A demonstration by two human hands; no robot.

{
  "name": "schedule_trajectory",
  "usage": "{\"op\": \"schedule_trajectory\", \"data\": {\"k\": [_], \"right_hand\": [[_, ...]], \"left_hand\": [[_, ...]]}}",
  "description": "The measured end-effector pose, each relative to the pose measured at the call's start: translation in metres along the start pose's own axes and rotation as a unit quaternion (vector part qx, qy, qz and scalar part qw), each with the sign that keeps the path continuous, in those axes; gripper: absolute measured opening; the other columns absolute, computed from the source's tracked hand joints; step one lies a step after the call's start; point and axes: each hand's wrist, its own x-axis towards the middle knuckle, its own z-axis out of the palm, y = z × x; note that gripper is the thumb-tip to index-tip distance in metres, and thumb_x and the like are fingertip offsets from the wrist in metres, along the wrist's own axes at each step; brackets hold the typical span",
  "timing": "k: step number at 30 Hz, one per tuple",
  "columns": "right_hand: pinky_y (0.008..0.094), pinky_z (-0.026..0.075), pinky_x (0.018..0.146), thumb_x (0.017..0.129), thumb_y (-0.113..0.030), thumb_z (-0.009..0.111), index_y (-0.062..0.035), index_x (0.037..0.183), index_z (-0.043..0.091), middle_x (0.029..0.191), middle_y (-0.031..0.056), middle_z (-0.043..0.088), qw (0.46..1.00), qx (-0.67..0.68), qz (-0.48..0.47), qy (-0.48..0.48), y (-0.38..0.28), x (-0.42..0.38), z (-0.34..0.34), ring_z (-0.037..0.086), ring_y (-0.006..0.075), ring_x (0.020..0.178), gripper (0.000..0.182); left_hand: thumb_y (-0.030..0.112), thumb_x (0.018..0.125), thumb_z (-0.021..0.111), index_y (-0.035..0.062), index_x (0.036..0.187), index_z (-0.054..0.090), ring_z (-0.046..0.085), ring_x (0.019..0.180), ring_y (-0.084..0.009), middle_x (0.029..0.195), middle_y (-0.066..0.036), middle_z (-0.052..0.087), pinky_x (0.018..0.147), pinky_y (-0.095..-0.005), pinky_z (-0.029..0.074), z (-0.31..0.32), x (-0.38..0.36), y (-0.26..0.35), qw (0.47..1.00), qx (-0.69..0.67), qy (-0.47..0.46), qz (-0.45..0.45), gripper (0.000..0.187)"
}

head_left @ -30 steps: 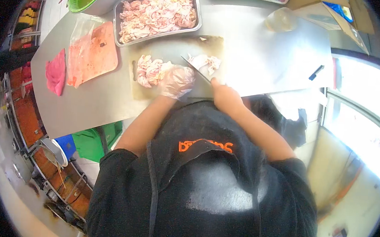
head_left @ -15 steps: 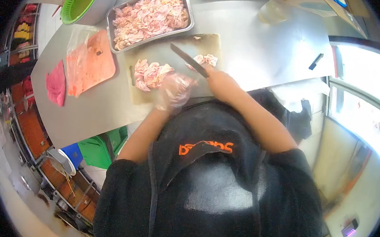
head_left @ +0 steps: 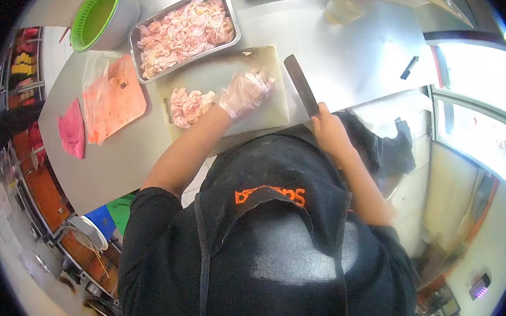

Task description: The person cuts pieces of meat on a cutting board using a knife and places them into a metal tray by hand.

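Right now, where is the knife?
In the head view, the knife is in the person's right hand, its blade angled away from the body, just to the right of the cutting board.

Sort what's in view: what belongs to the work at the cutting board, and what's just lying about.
Apparently in use:
- knife, in the right hand
- cutting board
- meat on it, left hand above
- tray of meat

Apparently lying about:
- pink cloth
- black pen
- bucket

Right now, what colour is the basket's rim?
The basket's rim is bright green, seen best in the head view.
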Motion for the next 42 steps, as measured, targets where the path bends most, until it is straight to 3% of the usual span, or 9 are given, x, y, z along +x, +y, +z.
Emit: {"op": "schedule_trajectory", "data": {"k": [7,10,12,17,20,26,31,35,42], "right_hand": [[0.0579,0.046,0.075,0.095,-0.014,0.051,0.0024,0.120,0.043,0.085,0.0343,0.062,0.999,0.022,0.021,0.033,0.008,-0.013,-0.003,0.060,0.0518,0.087,0.031],[0.0574,0.046,0.075,0.095,-0.014,0.051,0.0015,0.119,0.044,0.085,0.0333,0.063,0.998,0.018,0.038,0.041,0.011,-0.012,-0.004,0.060,0.0515,0.086,0.030],[0.0575,0.046,0.075,0.095,-0.014,0.051,0.0012,0.120,0.044,0.085,0.0323,0.063,0.997,0.040,0.026,0.055,0.018,-0.011,-0.002,0.061,0.0511,0.086,0.030],[0.0575,0.046,0.074,0.095,-0.014,0.051,0.0016,0.119,0.043,0.088,0.0323,0.064,0.998,0.026,0.007,0.048,0.016,-0.004,-0.004,0.061,0.0509,0.086,0.029],[0.0567,0.046,0.075,0.095,-0.014,0.051,0.0023,0.119,0.043,0.089,0.0321,0.064,0.999,0.011,0.012,0.032,0.015,0.003,-0.001,0.060,0.0507,0.087,0.030],[0.0553,0.046,0.076,0.094,-0.013,0.052,0.0034,0.125,0.042,0.089,0.0327,0.063,0.998,0.030,-0.026,0.045,0.008,0.004,-0.002,0.060,0.0507,0.089,0.036],[0.0553,0.046,0.076,0.094,-0.012,0.053,0.0032,0.125,0.043,0.089,0.0334,0.063,0.999,0.024,-0.010,0.020,0.006,0.006,0.001,0.060,0.0508,0.089,0.036],[0.0556,0.046,0.076,0.094,-0.012,0.053,0.0029,0.123,0.043,0.089,0.0339,0.062,0.999,0.029,-0.022,0.007,0.006,0.010,0.007,0.060,0.0513,0.089,0.035],[0.0562,0.046,0.077,0.094,-0.013,0.053,0.0025,0.123,0.043,0.087,0.0338,0.062,1.000,0.013,-0.022,-0.005,-0.001,0.007,0.005,0.060,0.0519,0.088,0.035]], "left_hand": [[0.017,0.088,0.058,0.0075,0.092,0.065,0.061,0.085,-0.0351,0.091,-0.016,0.063,0.075,-0.0437,0.051,0.016,-0.039,-0.036,0.988,-0.020,0.025,0.151,0.012],[0.011,0.089,0.060,0.0080,0.094,0.065,0.063,0.087,-0.0283,0.090,-0.011,0.065,0.076,-0.0402,0.052,-0.017,-0.055,-0.045,0.994,-0.070,-0.059,-0.056,0.008],[0.003,0.085,0.061,0.0032,0.096,0.065,0.064,0.082,-0.0228,0.083,-0.009,0.064,0.076,-0.0359,0.051,-0.043,-0.069,-0.064,0.907,-0.313,0.127,-0.252,0.012],[0.010,0.091,0.061,0.0036,0.124,0.057,0.058,0.103,-0.0205,0.111,-0.010,0.062,0.092,-0.0339,0.047,-0.093,-0.080,-0.133,0.889,-0.233,0.376,-0.118,0.033],[0.003,0.085,0.061,0.0078,0.143,0.042,0.048,0.131,-0.0297,0.138,-0.016,0.053,0.110,-0.0370,0.036,-0.109,-0.094,-0.146,0.922,-0.064,0.326,-0.198,0.062],[0.017,0.084,0.066,0.0025,0.118,0.063,0.060,0.107,-0.0368,0.115,-0.022,0.064,0.096,-0.0415,0.046,-0.098,-0.122,-0.118,0.931,0.060,0.266,-0.244,0.037],[0.032,0.083,0.067,0.0027,0.099,0.071,0.067,0.089,-0.0368,0.090,-0.022,0.069,0.083,-0.0444,0.052,-0.082,-0.112,-0.064,0.902,0.103,-0.039,-0.417,0.034],[0.038,0.084,0.066,0.0034,0.100,0.072,0.067,0.089,-0.0393,0.091,-0.023,0.069,0.078,-0.0455,0.053,-0.040,-0.123,-0.086,0.913,0.147,0.054,-0.376,0.039],[0.024,0.085,0.070,0.0008,0.096,0.068,0.059,0.063,-0.0173,0.079,-0.008,0.067,0.059,-0.0327,0.048,-0.057,-0.150,-0.096,0.848,-0.275,0.179,-0.417,0.026]]}}
